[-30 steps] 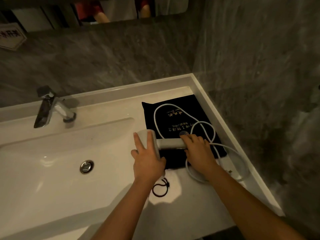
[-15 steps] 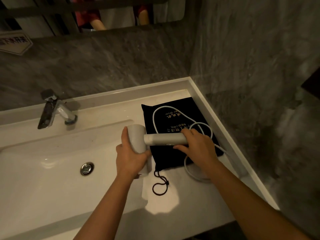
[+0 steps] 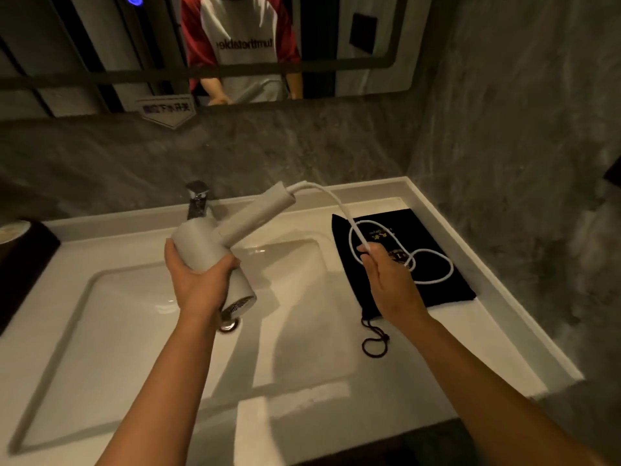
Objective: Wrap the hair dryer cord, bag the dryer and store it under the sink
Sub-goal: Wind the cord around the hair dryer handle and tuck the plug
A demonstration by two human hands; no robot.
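Note:
My left hand (image 3: 198, 280) grips the barrel of the white hair dryer (image 3: 215, 243) and holds it up over the sink basin, its handle pointing up and to the right. The white cord (image 3: 339, 205) arcs from the handle's end down to my right hand (image 3: 386, 277), which pinches it. The rest of the cord lies in loose loops on the black drawstring bag (image 3: 447, 290). The bag lies flat on the counter at the right, gold lettering on it, its drawstring (image 3: 373, 344) trailing toward the front.
A white sink (image 3: 100, 317) with a drain fills the counter's left and middle. The chrome faucet (image 3: 198, 200) stands behind the dryer. A dark box (image 3: 23, 260) sits at the far left. Grey stone walls close the back and right; a mirror hangs above.
The dryer has been lifted off the bag and carried left over the basin. My right hand left the handle and now holds the cord. The view has shifted right and up.

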